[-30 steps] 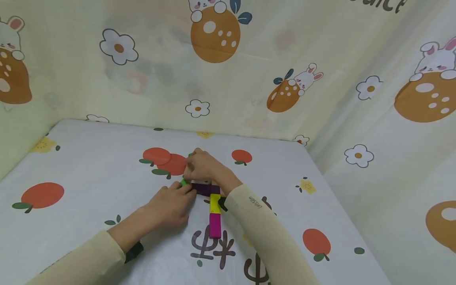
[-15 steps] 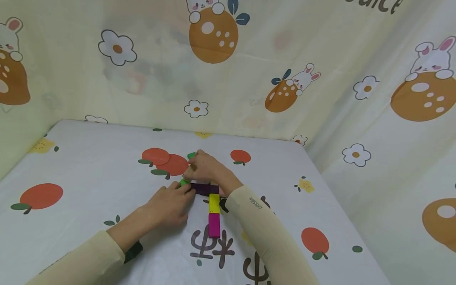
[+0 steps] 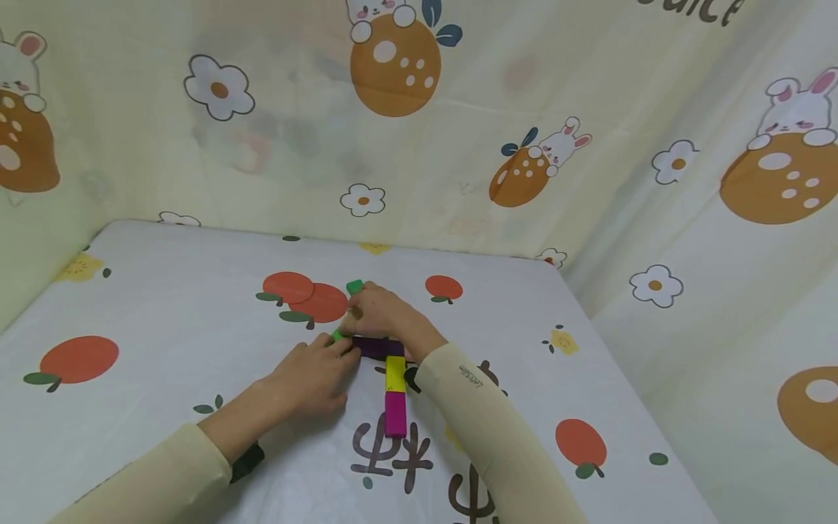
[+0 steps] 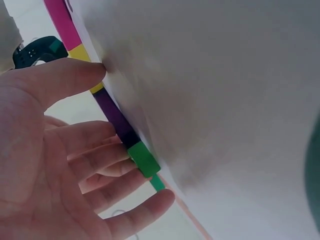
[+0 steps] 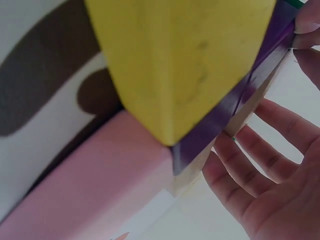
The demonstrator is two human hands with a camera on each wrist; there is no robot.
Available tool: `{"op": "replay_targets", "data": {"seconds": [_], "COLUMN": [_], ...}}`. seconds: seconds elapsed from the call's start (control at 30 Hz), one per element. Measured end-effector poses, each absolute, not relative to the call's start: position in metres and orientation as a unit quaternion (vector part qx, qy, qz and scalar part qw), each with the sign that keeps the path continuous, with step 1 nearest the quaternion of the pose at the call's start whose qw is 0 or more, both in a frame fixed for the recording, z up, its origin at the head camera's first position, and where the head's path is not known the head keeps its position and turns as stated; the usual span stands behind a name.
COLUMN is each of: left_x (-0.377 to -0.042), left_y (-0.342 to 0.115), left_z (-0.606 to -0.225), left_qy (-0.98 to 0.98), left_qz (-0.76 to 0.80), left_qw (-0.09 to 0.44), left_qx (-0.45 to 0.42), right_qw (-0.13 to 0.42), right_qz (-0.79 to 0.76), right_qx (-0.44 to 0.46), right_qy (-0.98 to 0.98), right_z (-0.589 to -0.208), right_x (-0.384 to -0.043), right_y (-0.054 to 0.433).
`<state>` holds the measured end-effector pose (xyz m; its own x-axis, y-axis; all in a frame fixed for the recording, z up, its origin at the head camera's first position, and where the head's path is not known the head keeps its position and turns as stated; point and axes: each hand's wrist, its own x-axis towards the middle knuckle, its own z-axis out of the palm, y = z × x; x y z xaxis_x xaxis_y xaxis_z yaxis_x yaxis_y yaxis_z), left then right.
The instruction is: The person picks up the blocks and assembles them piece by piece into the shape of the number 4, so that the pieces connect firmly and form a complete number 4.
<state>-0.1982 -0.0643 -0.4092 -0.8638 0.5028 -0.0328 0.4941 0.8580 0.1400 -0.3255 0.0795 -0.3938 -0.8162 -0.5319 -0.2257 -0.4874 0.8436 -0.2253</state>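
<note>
You were lining up blocks mid-table: your right hand (image 3: 382, 314) pinched the green block (image 3: 354, 287), your left hand (image 3: 314, 377) lay open, fingertips touching the purple block (image 3: 378, 348); seating it likely needed careful alignment.

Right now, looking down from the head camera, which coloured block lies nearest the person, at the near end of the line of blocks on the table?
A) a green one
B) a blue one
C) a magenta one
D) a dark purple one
C: the magenta block lies at the near end, just below the yellow block, while the purple block and the green block lie farther away by the hands.
</note>
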Motion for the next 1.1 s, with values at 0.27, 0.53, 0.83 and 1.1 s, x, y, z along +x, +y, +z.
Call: {"op": "replay_targets", "data": {"seconds": [0.27, 0.53, 0.83, 1.1], "left_x": [-0.1977, -0.1978, -0.1974, -0.2051], "left_y": [-0.0645, -0.0629, -0.0639, -0.0637], "left_z": [-0.4086, -0.4091, -0.408, -0.4046], "left_qy": [0.963, 0.963, 0.965, 0.963], "left_qz": [0.061, 0.063, 0.059, 0.083], "left_qw": [0.028, 0.031, 0.037, 0.045], "left_qx": [0.261, 0.259, 0.252, 0.253], "right_qw": [0.132, 0.129, 0.128, 0.136], "right_qz": [-0.071, -0.069, -0.079, -0.078], "right_qx": [-0.291, -0.293, -0.297, -0.295], "right_qy": [0.945, 0.945, 0.943, 0.943], "right_z": [-0.394, -0.3944, -0.3925, -0.3916], "right_x": [-0.3256, -0.3252, -0.3234, -0.3246], "right_y": [0.08, 0.0809, 0.0796, 0.0815]}}
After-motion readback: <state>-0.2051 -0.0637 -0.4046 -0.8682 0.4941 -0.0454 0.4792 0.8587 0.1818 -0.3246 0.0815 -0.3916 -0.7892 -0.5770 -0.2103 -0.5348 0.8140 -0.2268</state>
